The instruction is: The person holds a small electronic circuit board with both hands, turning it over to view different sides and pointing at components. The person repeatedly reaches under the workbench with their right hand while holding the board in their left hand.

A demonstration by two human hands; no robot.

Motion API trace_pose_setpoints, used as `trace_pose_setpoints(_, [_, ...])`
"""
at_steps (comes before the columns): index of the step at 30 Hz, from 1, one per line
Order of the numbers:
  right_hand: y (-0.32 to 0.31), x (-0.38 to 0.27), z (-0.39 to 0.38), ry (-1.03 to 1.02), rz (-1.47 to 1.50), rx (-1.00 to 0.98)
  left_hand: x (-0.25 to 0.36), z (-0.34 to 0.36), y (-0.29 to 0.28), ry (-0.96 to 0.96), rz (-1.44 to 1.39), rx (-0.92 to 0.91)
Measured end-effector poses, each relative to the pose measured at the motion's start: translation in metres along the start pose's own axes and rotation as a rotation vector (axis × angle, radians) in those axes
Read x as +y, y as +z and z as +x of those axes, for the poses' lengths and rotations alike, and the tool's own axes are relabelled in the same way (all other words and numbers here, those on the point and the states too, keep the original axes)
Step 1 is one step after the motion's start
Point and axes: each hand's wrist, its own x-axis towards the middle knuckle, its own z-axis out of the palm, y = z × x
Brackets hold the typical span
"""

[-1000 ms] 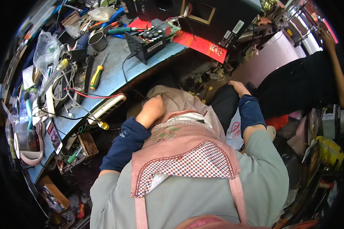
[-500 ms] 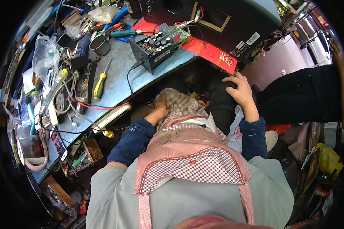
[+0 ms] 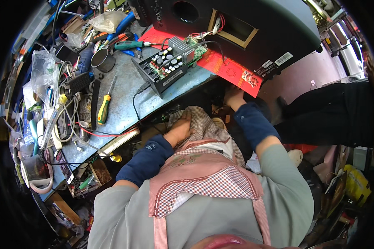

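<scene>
My left hand [image 3: 179, 130] rests on the lap of my checked apron [image 3: 201, 120], its thumb apart from the fingers and nothing visible in it. Under the edge of the workbench [image 3: 126, 97], just below a red paper packet [image 3: 235, 74], is my right hand [image 3: 234, 98]; its fingers are hidden in the dark there. On the bench in front of me stands an open amplifier module [image 3: 164, 68] with exposed capacitors and a finned heat sink. Wires run from it toward a large black speaker cabinet [image 3: 262, 33] with a rectangular opening.
A yellow-green screwdriver [image 3: 104, 109] and a teal-handled screwdriver [image 3: 129, 45] lie on the bench, near a metal cup [image 3: 102, 61]. Tangled cables [image 3: 70, 108] crowd the left side. At the right, another person's dark-clothed leg [image 3: 320, 114] extends in.
My right hand has moved left and inward from beside the red packet's corner to below the bench edge. My left hand has shifted slightly. The view has tilted a little.
</scene>
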Motion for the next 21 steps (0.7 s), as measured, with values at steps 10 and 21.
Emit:
trace_pose_setpoints(10, [0.020,0.019,0.024,0.462,0.906,0.274,0.007,0.016,0.003,0.067,0.016,-0.036])
trace_pose_setpoints(21, [-0.154,0.011,-0.208,-0.458,1.344,0.266,0.033,-0.005,0.031,0.288,-0.191,0.050])
